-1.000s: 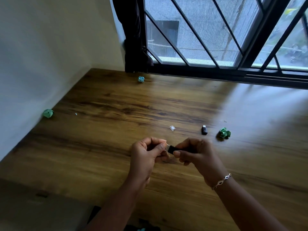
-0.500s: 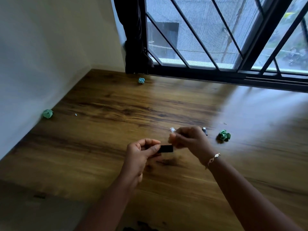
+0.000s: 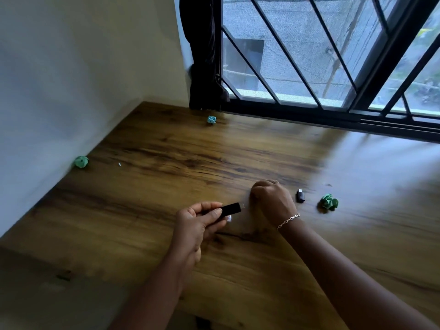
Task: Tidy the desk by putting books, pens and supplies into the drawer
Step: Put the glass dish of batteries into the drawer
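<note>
The left grip (image 3: pixel 202 222) was closed on a black stick (image 3: pixel 229 208), thumb on top and fingers curled beneath, so that its free end with a pale tip jutted toward the right hand. The right grip (image 3: pixel 271 201) was curled into a loose fist with the knuckles facing away; whether it held anything could not be told, since the fingers hid the palm. It hovered or rested on the wooden surface (image 3: pixel 166 177), just beside the stick's tip. A small black cap (image 3: pixel 300 196) lay near the right hand, and a green paper ball (image 3: pixel 329 202) just past it. Two more balls sat well apart: one by the wall (image 3: pixel 81 161), one near the window (image 3: pixel 211 119). A bracelet (image 3: pixel 288 220) circled the right wrist.
</note>
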Action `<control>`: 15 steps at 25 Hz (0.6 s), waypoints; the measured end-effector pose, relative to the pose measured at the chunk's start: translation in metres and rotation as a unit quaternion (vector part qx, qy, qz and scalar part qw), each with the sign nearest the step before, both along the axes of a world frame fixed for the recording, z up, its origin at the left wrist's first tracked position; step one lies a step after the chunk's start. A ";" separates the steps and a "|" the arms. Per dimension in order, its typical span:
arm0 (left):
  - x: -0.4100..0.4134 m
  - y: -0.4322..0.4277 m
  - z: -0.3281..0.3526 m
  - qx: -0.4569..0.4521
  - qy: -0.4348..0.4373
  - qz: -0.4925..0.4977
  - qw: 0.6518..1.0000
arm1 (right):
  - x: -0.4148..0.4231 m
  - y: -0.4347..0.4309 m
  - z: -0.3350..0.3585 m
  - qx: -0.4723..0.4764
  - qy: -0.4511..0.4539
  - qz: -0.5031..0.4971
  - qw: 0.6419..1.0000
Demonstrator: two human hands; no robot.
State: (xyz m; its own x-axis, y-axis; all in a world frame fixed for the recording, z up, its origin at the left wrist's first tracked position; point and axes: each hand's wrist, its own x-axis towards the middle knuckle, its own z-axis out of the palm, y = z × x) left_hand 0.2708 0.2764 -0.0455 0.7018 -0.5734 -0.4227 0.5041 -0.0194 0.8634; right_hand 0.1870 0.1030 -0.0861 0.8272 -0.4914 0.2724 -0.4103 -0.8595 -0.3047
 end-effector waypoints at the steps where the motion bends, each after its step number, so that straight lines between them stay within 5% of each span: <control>1: 0.001 0.001 0.000 -0.001 0.002 0.003 1.000 | -0.002 0.001 0.001 0.004 -0.045 -0.015 0.999; 7: 0.003 0.006 0.002 -0.010 0.011 0.015 1.000 | -0.024 0.029 0.029 0.395 -0.147 0.020 0.906; 11: -0.001 0.004 0.004 -0.016 0.006 0.006 1.000 | -0.029 0.038 0.032 0.505 -0.204 0.032 0.838; 15: -0.006 0.001 0.005 -0.020 0.010 0.001 1.000 | -0.030 0.040 0.032 0.542 -0.233 0.023 0.807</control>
State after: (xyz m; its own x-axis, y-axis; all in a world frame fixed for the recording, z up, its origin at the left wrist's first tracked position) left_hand 0.2644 0.2771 -0.0407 0.6945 -0.5888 -0.4135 0.5218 0.0165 0.8529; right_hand 0.1572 0.1427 -0.0545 0.7834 -0.6214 -0.0101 -0.0091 0.0048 -0.9999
